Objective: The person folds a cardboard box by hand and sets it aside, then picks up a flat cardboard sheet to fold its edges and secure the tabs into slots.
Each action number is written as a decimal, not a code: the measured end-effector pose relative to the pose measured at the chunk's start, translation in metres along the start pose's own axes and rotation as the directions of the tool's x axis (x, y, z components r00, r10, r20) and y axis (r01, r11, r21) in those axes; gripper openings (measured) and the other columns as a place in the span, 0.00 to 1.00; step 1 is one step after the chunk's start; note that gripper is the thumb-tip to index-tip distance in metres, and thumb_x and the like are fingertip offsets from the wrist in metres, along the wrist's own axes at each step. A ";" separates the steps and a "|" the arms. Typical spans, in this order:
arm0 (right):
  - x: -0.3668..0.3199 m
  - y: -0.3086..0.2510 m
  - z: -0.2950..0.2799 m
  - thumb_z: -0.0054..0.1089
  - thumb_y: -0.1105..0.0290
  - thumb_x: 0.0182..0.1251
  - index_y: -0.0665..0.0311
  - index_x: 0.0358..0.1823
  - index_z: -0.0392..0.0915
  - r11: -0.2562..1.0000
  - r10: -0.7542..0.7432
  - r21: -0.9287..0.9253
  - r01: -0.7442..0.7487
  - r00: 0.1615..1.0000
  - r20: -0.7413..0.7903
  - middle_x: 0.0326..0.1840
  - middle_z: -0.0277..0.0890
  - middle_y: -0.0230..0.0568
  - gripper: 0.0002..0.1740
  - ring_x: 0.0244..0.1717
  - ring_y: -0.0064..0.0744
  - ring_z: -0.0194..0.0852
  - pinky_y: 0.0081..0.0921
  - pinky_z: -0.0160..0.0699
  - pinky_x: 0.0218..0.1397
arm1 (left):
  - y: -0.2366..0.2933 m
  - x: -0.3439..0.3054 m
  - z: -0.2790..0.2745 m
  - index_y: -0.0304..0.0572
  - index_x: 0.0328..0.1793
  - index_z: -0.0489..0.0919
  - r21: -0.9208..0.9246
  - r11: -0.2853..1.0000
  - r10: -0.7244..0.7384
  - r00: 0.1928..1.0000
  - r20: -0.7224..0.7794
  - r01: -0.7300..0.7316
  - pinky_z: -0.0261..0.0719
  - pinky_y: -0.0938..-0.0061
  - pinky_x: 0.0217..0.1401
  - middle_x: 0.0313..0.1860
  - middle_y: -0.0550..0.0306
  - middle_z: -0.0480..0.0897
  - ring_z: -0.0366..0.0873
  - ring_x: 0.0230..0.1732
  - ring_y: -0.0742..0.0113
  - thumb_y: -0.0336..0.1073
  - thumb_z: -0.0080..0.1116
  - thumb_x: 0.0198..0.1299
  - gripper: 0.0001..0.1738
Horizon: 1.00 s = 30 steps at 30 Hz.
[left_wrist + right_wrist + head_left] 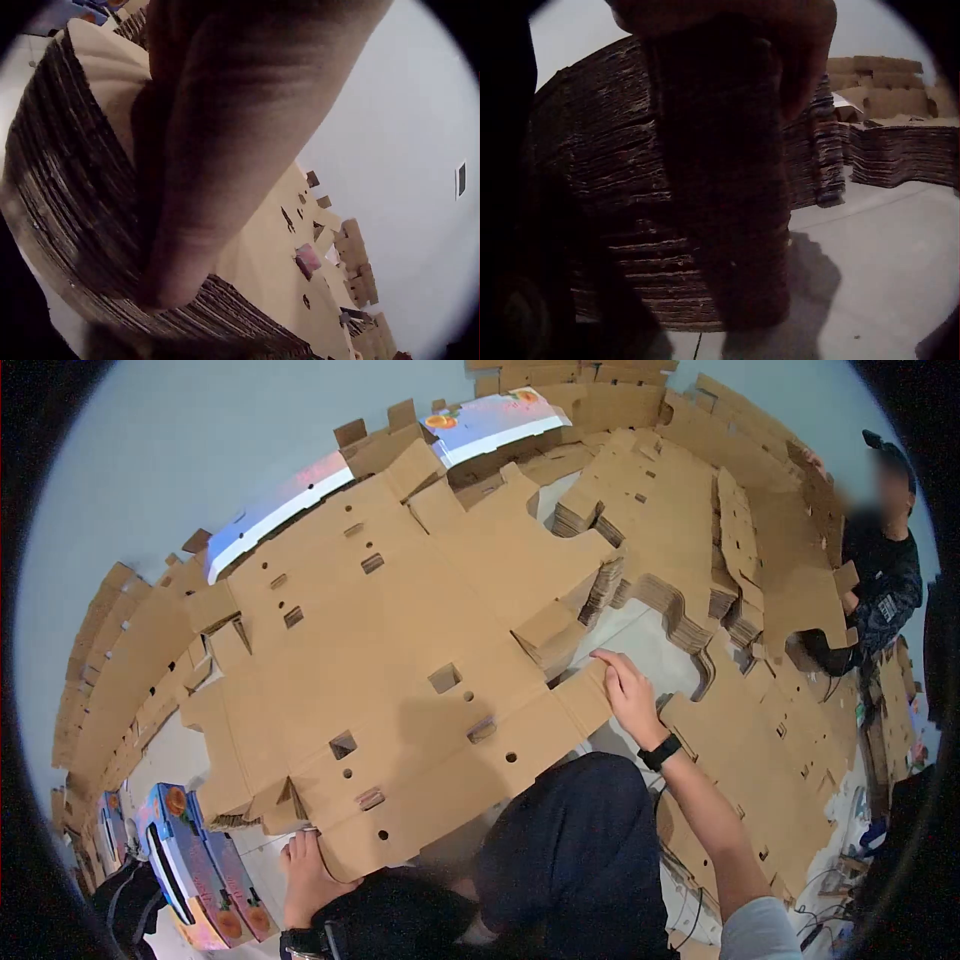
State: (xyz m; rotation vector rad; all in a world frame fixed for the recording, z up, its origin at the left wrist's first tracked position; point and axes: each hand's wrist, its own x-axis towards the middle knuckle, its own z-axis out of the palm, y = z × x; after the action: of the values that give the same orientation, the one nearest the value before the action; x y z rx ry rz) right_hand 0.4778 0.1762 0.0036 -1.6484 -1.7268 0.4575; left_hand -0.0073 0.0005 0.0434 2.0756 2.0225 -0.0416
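A wide stack of flat die-cut cardboard sheets lies before the person, with holes, slots and folded flaps in its top sheet. The left hand holds its near left corner, fingers along the left edge. In the left wrist view the thumb lies straight down against the layered edges, and the other fingers are mostly hidden. At the stack's right end, the right hand grips a narrow flap from above. Seen from the right wrist, its fingers bend down over the stack's end.
More cardboard stacks stand on the right, with pale floor between. Blue printed boxes sit at the lower left. Cardboard with printed panels lines the wall. Another person is at the far right, beside upright cardboard.
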 end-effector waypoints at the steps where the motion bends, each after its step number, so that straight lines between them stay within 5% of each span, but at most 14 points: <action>1: 0.000 0.002 0.003 0.37 0.68 0.70 0.59 0.51 0.74 1.000 0.009 -0.008 -0.009 1.000 0.006 0.45 0.75 0.47 0.15 0.45 0.50 0.74 0.33 0.71 0.47 | -0.003 0.000 0.002 0.34 0.55 0.65 0.003 1.000 0.013 1.000 -0.001 -0.013 0.58 0.58 0.57 0.47 0.47 0.68 0.65 0.52 0.48 0.54 0.75 0.22 0.52; 3: 0.000 0.005 0.008 0.41 0.69 0.68 0.54 0.51 0.73 0.994 -0.102 0.021 0.106 0.985 -0.136 0.38 0.74 0.44 0.14 0.35 0.50 0.74 0.38 0.72 0.37 | -0.004 0.003 0.005 0.34 0.54 0.65 0.000 1.000 0.029 1.000 -0.001 -0.029 0.59 0.58 0.56 0.47 0.47 0.68 0.65 0.52 0.48 0.55 0.75 0.22 0.52; 7: 0.000 0.006 0.010 0.41 0.69 0.68 0.54 0.50 0.74 0.988 -0.144 0.023 0.152 0.970 -0.194 0.38 0.73 0.44 0.14 0.35 0.50 0.75 0.38 0.72 0.37 | -0.008 0.000 0.007 0.33 0.56 0.64 0.032 0.999 0.017 1.000 0.006 -0.017 0.59 0.58 0.56 0.49 0.47 0.68 0.64 0.53 0.47 0.55 0.76 0.21 0.54; 13: -0.002 0.012 0.001 0.42 0.67 0.67 0.50 0.55 0.70 0.987 -0.025 -0.158 0.021 0.999 -0.025 0.41 0.74 0.44 0.17 0.39 0.49 0.75 0.39 0.75 0.39 | -0.014 0.001 0.018 0.33 0.62 0.60 0.025 0.998 -0.049 0.999 0.017 0.049 0.53 0.49 0.64 0.56 0.44 0.66 0.61 0.61 0.46 0.57 0.76 0.20 0.61; 16: 0.006 0.005 -0.011 0.45 0.66 0.64 0.52 0.60 0.66 0.936 -0.185 -0.303 0.179 0.983 0.010 0.50 0.71 0.47 0.21 0.47 0.50 0.73 0.41 0.74 0.47 | -0.014 -0.015 0.001 0.34 0.67 0.56 0.073 0.995 -0.066 0.998 0.000 0.066 0.43 0.43 0.69 0.62 0.41 0.63 0.56 0.67 0.44 0.58 0.76 0.21 0.65; 18: 0.009 -0.033 -0.034 0.48 0.64 0.61 0.58 0.62 0.63 0.914 -0.304 -0.312 0.258 0.947 -0.106 0.58 0.65 0.50 0.26 0.56 0.51 0.67 0.43 0.69 0.55 | -0.013 -0.030 -0.019 0.35 0.70 0.54 0.092 0.991 -0.096 0.995 0.004 0.096 0.37 0.40 0.71 0.65 0.39 0.62 0.52 0.70 0.43 0.59 0.76 0.22 0.67; 20: 0.018 -0.060 -0.043 0.50 0.64 0.59 0.62 0.64 0.60 0.908 -0.329 -0.291 0.301 0.943 -0.051 0.63 0.60 0.49 0.30 0.63 0.49 0.60 0.42 0.64 0.60 | -0.025 -0.056 -0.049 0.40 0.73 0.50 -0.192 0.973 -0.125 0.992 0.029 0.128 0.34 0.39 0.71 0.67 0.38 0.60 0.51 0.72 0.44 0.60 0.75 0.25 0.69; 21: 0.021 -0.069 -0.041 0.50 0.64 0.59 0.60 0.64 0.60 0.874 -0.397 -0.316 0.369 0.917 -0.029 0.62 0.63 0.49 0.30 0.61 0.48 0.62 0.42 0.65 0.59 | -0.061 -0.071 -0.041 0.43 0.74 0.52 -0.248 0.969 -0.025 0.997 -0.073 0.006 0.35 0.42 0.72 0.67 0.39 0.61 0.52 0.72 0.46 0.59 0.74 0.30 0.65; 23: 0.031 -0.083 -0.039 0.50 0.64 0.59 0.58 0.64 0.61 0.833 -0.465 -0.335 0.440 0.885 0.006 0.61 0.65 0.48 0.29 0.60 0.47 0.65 0.42 0.65 0.58 | -0.104 -0.109 -0.055 0.44 0.73 0.55 -0.094 0.990 -0.110 0.989 -0.097 0.101 0.36 0.45 0.73 0.68 0.41 0.61 0.52 0.72 0.47 0.55 0.74 0.33 0.60; 25: 0.039 -0.095 -0.030 0.50 0.63 0.59 0.57 0.56 0.72 0.867 -0.333 -0.261 0.425 0.882 0.333 0.50 0.75 0.49 0.22 0.51 0.47 0.73 0.42 0.70 0.53 | -0.137 -0.149 -0.067 0.44 0.72 0.56 -0.071 0.940 -0.341 0.926 -0.160 0.334 0.40 0.49 0.73 0.69 0.42 0.60 0.51 0.72 0.47 0.46 0.69 0.44 0.50; 27: 0.040 -0.094 -0.016 0.49 0.63 0.59 0.57 0.50 0.76 0.861 -0.292 -0.296 0.414 0.878 0.379 0.44 0.77 0.50 0.18 0.46 0.48 0.75 0.42 0.73 0.49 | -0.163 -0.185 -0.065 0.45 0.72 0.56 -0.046 0.851 -0.514 0.812 -0.277 0.523 0.43 0.51 0.73 0.70 0.41 0.59 0.51 0.72 0.45 0.40 0.64 0.49 0.44; 30: 0.053 -0.062 0.003 0.49 0.62 0.59 0.58 0.39 0.82 0.856 -0.212 -0.359 0.371 0.887 0.411 0.36 0.79 0.50 0.14 0.40 0.50 0.78 0.42 0.76 0.42 | -0.208 -0.226 -0.040 0.45 0.72 0.55 -0.132 0.812 -0.571 0.724 -0.387 0.569 0.44 0.53 0.73 0.71 0.41 0.56 0.50 0.72 0.43 0.36 0.61 0.51 0.42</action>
State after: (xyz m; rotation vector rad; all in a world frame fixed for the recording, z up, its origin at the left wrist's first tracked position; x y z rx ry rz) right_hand 0.4334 0.2201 0.0567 -1.6102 -2.4583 0.2445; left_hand -0.2281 -0.2112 0.0934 1.4466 2.8495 0.3197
